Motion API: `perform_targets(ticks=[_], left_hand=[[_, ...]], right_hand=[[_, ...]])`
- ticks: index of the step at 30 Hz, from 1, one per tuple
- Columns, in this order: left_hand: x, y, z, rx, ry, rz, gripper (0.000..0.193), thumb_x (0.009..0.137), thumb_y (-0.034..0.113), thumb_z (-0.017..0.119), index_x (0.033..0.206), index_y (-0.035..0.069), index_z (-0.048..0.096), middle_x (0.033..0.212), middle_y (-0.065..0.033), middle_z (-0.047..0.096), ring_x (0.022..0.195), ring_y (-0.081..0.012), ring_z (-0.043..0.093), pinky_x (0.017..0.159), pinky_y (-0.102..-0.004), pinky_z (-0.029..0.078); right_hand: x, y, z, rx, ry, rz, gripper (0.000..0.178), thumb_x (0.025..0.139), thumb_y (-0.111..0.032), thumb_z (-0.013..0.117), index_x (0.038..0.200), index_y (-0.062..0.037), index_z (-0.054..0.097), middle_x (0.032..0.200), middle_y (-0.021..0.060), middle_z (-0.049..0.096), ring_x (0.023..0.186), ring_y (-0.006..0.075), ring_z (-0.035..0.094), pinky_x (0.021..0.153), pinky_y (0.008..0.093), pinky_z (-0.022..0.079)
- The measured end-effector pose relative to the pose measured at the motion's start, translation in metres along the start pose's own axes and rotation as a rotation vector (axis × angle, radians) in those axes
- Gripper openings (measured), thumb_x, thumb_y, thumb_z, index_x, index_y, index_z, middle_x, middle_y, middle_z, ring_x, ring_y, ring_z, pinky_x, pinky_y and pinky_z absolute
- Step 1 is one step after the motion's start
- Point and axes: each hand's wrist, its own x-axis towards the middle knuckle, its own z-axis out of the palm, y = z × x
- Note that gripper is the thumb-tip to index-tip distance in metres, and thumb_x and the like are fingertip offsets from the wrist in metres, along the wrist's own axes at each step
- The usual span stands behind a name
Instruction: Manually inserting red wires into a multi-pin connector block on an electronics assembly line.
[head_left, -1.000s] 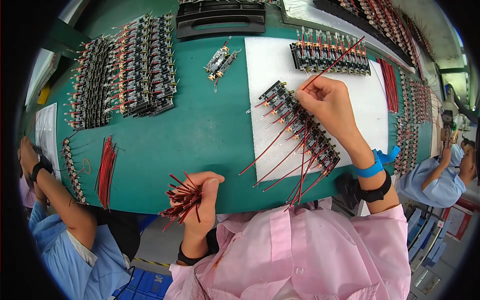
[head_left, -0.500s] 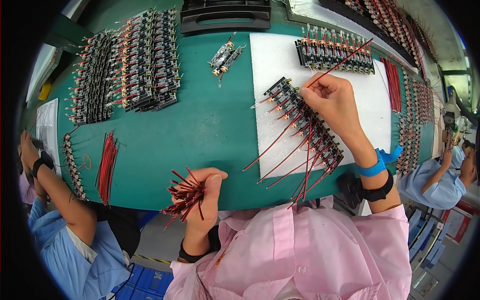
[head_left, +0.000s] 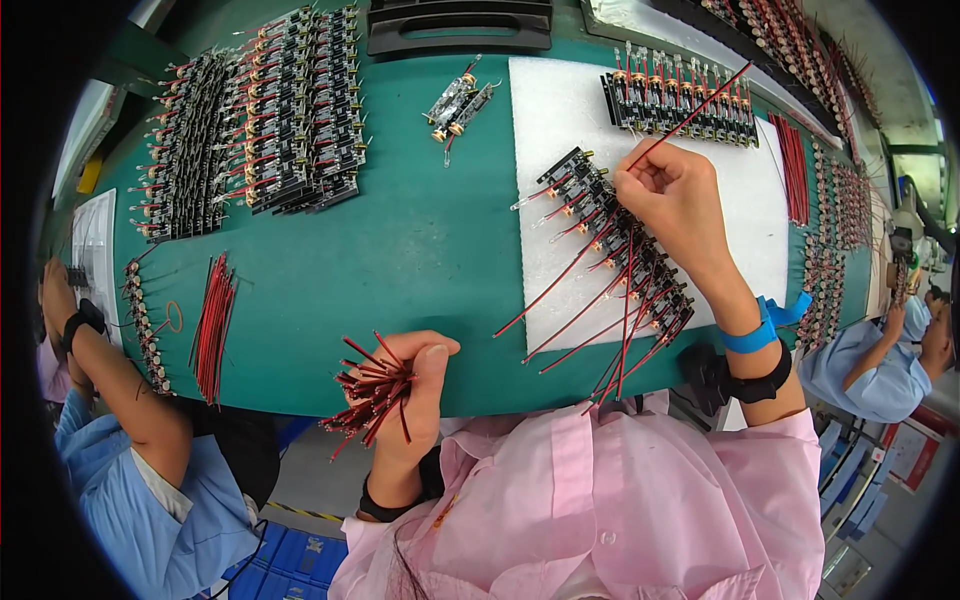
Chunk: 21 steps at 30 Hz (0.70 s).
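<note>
Board strip (head_left: 640, 272) was lying slantwise on the white foam mat (head_left: 540, 95), a bunch of red wires trailing off its near side. The right hand (head_left: 674, 192) was right over it, pinching one red wire (head_left: 695, 114) between thumb and fingers; couldn't tell if it touched the boards. The left hand (head_left: 425, 385) had a fist round a fat wire bundle (head_left: 375, 392), near the green table's (head_left: 400, 240) front edge. Another strip (head_left: 685, 108) sat farther up the mat, and board stacks (head_left: 305, 115) filled the table's far left.
</note>
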Motion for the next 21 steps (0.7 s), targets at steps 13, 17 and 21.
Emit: perform_targets(ticks=[13,17,21], left_hand=[[0.0010,0.0023,0.0001,0.016,-0.012,-0.010,0.013,0.078,0.010,0.051,0.073,-0.003,0.052,0.051,0.0035,0.038,0.043,-0.0017,0.029,0.040,-0.0176,0.019],[0.0005,0.0026,0.0000,0.017,-0.012,-0.025,0.013,0.078,0.010,0.051,0.073,-0.002,0.052,0.051,0.0038,0.038,0.043,-0.0016,0.029,0.040,-0.0176,0.019],[0.0002,0.0044,-0.0004,0.024,-0.011,-0.038,0.013,0.078,0.010,0.052,0.073,-0.002,0.053,0.051,0.0040,0.038,0.043,-0.0014,0.029,0.040,-0.0176,0.019]], right_hand=[[0.0000,-0.0010,0.0000,0.078,-0.012,0.039,0.005,0.069,-0.002,0.054,0.066,0.0017,0.053,0.056,-0.0037,0.046,0.050,0.0006,0.039,0.044,0.0145,0.030],[-0.0006,-0.0032,0.0001,0.049,-0.012,0.041,0.005,0.069,-0.002,0.054,0.066,0.0016,0.053,0.056,-0.0037,0.046,0.051,0.0006,0.039,0.044,0.0146,0.030],[-0.0012,-0.0047,0.0006,0.014,-0.012,0.014,0.005,0.069,-0.002,0.054,0.065,0.0016,0.052,0.056,-0.0038,0.046,0.052,0.0008,0.039,0.046,0.0150,0.030]])
